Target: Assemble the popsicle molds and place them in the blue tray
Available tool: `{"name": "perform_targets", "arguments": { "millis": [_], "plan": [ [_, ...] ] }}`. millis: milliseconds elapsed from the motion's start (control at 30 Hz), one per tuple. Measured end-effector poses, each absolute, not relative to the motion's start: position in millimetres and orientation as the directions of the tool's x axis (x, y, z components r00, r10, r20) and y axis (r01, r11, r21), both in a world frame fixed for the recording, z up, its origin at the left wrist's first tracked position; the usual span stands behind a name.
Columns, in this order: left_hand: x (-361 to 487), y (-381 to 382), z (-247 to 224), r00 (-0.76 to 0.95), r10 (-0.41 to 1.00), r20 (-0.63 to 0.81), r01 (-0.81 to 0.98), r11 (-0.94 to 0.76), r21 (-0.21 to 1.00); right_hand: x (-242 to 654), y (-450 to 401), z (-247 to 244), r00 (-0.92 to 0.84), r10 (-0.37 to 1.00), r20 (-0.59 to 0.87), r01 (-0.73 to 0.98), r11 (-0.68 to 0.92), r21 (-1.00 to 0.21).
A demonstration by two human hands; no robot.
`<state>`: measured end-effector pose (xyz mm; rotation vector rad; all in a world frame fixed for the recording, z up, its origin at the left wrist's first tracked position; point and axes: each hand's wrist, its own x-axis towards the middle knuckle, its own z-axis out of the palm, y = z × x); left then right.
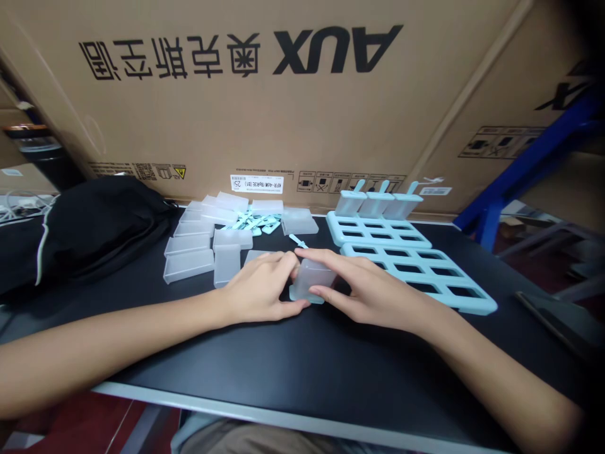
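Just above the table's middle, a translucent popsicle mould [312, 279] is held on its side between both hands, a light blue lid at its left end. My right hand [362, 280] grips the mould body between thumb and fingers. At the lid end my left hand [269, 284] is closed, its thumb at the lower rim; the fingers partly hide the lid and its stick. Behind them lies a small light blue stick piece [297, 241]. Several loose translucent moulds [189, 265] and a pile of light blue stick lids [259, 222] lie to the left and behind.
Two light blue mould racks [416, 268] lie at the right; three lidded moulds [378, 203] stand upright in the farther one. A large cardboard box [227, 120] walls off the back. A black cloth bag [108, 221] lies left, a dark flat device [558, 321] right.
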<state>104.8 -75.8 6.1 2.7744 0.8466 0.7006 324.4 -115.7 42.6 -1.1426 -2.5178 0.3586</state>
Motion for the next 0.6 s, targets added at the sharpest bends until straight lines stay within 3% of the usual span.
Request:
{"name": "perform_targets", "arguments": {
  "millis": [433,600],
  "plan": [
    [103.7,-72.5,-0.8,0.729,0.535,0.426,0.479,-0.844,0.241,317.3,-113.4,37.6,-0.615,0.752,0.239,0.667,0.657,-0.351],
    [103.7,-76.9,-2.3,0.721,0.509,0.47,0.462,-0.859,0.221,320.6,-116.8,43.6,-0.642,0.735,0.219,0.623,0.666,-0.409]
  ]
}}
